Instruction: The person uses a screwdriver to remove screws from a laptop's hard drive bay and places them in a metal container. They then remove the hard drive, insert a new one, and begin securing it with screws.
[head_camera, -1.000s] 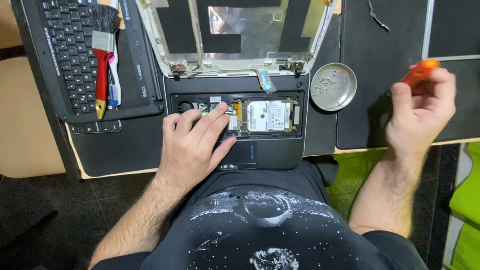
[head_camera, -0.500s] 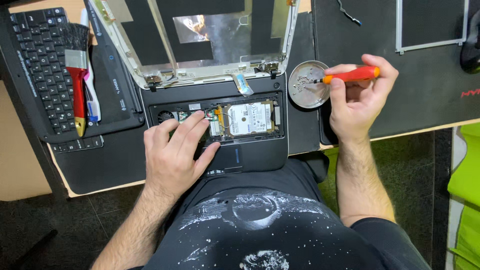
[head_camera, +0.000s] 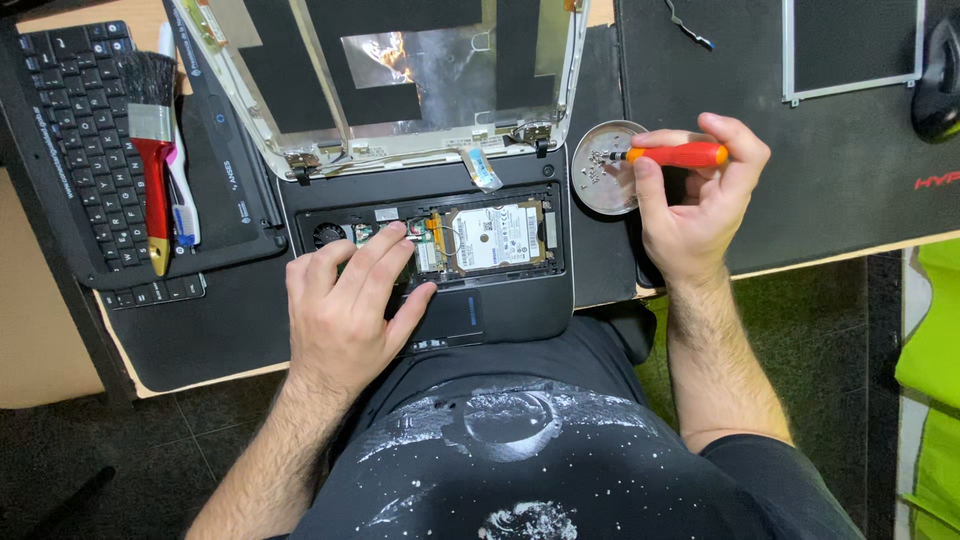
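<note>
Here the left hand (head_camera: 345, 310) lies flat with fingers spread on the open laptop base (head_camera: 430, 255) near the bench's front edge, fingertips on the circuit board beside the hard drive (head_camera: 495, 238), while the right hand (head_camera: 690, 195) has its fingers clamped on an orange screwdriver (head_camera: 680, 155), tip over the round metal dish (head_camera: 605, 180) of screws just right of the laptop. A steady, light press on the base and a low tip inside the dish's rim seem wise, so that no screw rolls onto the black mat (head_camera: 800, 170).

Our left hand (head_camera: 345, 310) lies flat, palm down, fingers spread forward; our right hand (head_camera: 690, 195) raised, fingers curled in pinch, forearm angled inward
</note>
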